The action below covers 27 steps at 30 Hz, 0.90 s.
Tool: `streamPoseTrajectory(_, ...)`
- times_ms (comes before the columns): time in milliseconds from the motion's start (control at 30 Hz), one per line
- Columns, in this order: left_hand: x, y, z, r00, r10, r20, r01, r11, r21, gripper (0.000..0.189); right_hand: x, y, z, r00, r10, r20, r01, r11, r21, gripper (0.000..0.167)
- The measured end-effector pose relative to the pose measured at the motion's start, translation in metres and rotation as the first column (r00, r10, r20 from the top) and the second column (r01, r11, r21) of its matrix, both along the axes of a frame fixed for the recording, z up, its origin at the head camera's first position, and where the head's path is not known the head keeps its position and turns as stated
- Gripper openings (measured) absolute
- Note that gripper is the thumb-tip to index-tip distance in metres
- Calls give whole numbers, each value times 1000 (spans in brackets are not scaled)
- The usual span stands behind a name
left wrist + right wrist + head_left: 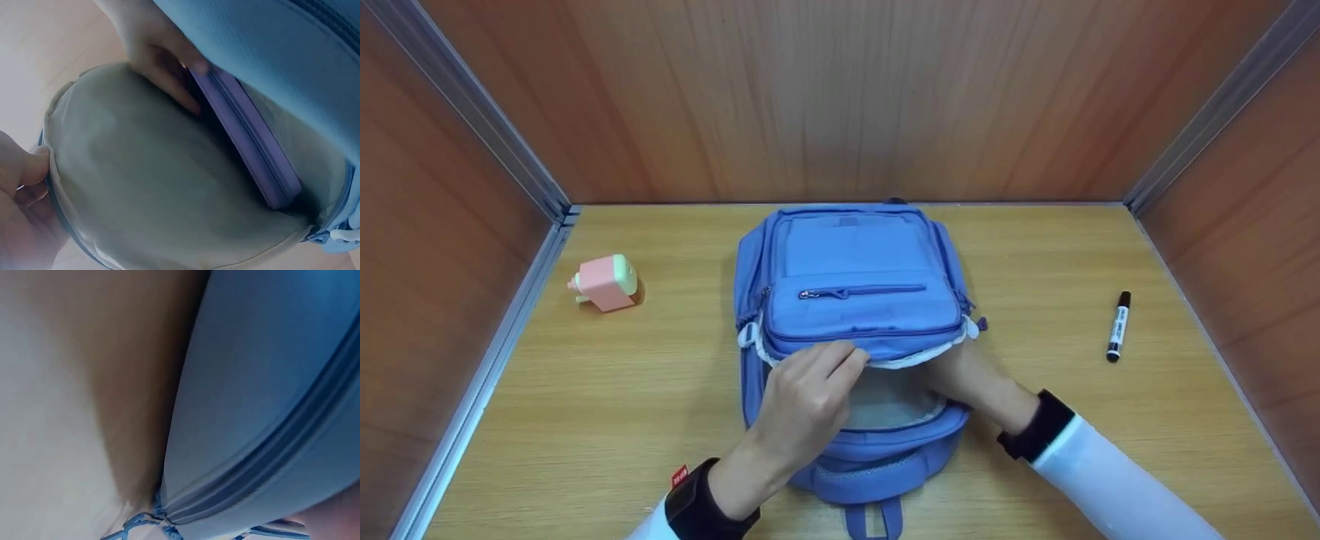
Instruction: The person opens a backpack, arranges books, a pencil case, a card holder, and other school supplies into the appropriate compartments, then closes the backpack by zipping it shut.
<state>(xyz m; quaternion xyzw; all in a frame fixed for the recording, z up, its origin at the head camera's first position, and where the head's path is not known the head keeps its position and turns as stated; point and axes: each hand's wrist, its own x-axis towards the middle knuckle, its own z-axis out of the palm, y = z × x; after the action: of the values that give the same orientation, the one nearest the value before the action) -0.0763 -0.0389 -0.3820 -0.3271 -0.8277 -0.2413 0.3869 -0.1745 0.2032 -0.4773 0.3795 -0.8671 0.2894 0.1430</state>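
The left hand [810, 394] pinches the rim of the bag's mouth between thumb and curled fingers. The right hand [956, 375] reaches inside the bag [851, 247], its fingers seemingly gripping one end of the purple case [247, 140], though shadow hides part. That case lies within the bag. A pink-and-green object [604, 283] sits left of the bag, a marker [1119, 327] right.

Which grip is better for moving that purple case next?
Probably the right grip: it reaches into the open backpack, holding one end of the purple case. The left grip is busy pinching the flap's pale edge.
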Motion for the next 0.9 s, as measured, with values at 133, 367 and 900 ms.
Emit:
streamPoseTrajectory(133, -1, 1, -2, 1000, 10, -10, -10, 1000, -6, 26, 23, 5, 14, 937, 76, -340, -77, 997, 11, 23)
streamPoseTrajectory(367, 4, 4, -9, 1000, 9, -9, -9, 1000, -18, 27, 49, 11, 36, 797, 60, -601, -213, 959, -186, 21)
streamPoseTrajectory(900, 16, -1, -30, 999, -24, 36, 27, 998, -64, 19, 56, 10, 47, 826, 95, -556, -181, 978, -101, 23)
